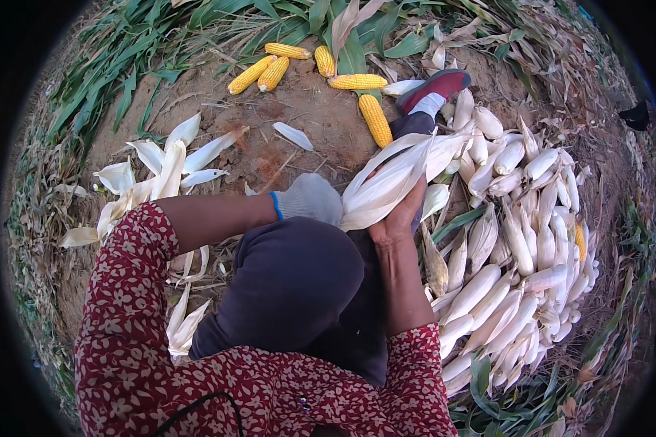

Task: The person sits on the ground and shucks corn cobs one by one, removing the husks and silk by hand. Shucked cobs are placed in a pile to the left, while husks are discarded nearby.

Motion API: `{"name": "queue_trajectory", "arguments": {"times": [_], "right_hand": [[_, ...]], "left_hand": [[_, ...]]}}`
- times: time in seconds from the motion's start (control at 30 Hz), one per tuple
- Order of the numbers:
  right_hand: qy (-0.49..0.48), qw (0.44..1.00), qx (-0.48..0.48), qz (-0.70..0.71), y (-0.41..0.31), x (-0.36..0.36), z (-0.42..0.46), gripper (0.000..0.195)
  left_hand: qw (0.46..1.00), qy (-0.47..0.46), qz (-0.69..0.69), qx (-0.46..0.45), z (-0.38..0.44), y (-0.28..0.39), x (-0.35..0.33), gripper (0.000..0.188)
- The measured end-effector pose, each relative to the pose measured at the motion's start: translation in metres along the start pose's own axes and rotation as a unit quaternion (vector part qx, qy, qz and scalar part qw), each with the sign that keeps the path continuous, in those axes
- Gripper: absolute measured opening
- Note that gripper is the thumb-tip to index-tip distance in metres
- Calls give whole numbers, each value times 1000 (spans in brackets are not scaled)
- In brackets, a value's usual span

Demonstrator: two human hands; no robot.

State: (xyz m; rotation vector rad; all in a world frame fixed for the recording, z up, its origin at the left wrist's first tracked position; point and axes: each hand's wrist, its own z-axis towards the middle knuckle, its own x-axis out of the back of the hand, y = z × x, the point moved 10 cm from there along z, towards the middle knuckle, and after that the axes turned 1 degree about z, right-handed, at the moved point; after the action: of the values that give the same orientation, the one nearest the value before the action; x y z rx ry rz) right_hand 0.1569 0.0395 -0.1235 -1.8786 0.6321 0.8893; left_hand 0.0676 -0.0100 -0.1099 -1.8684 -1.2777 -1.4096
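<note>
My left hand point(310, 199), in a light grey knitted glove with a blue cuff edge, is at the base of a pale corn husk point(388, 188); its fingers are mostly hidden. The bare right hand point(402, 216) grips the same husk from below and the right, fingers partly behind the leaves. The husk leaves are spread toward the upper right; whether an ear is inside cannot be seen. Just beyond lies a bare yellow corn cob point(375, 120), with another cob point(358, 82) above it.
A large heap of corn ears in dry husks point(516, 240) lies at the right. Loose husks point(169, 164) are scattered at the left. Several bare cobs point(274, 73) rest on the soil ahead, before green corn leaves point(131, 65). My bent knee point(300, 273) and shoe point(437, 87) are close by.
</note>
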Motion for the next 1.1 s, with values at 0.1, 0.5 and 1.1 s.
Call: {"name": "queue_trajectory", "arguments": {"times": [0.1, 0.5, 1.1], "right_hand": [[-8, 1000, -18, -4, 1, 1, -1, 72], [82, 972, 213, 54, -85, 3, 12, 47], [3, 979, 169, 110, -88, 0, 34, 51]], "left_hand": [[1000, 20, 0, -11, 6, -2, -6, 29], [902, 79, -423, 12, 9, -34, 3, 49], [950, 154, -259, 89, -23, -34, 42, 48]]}}
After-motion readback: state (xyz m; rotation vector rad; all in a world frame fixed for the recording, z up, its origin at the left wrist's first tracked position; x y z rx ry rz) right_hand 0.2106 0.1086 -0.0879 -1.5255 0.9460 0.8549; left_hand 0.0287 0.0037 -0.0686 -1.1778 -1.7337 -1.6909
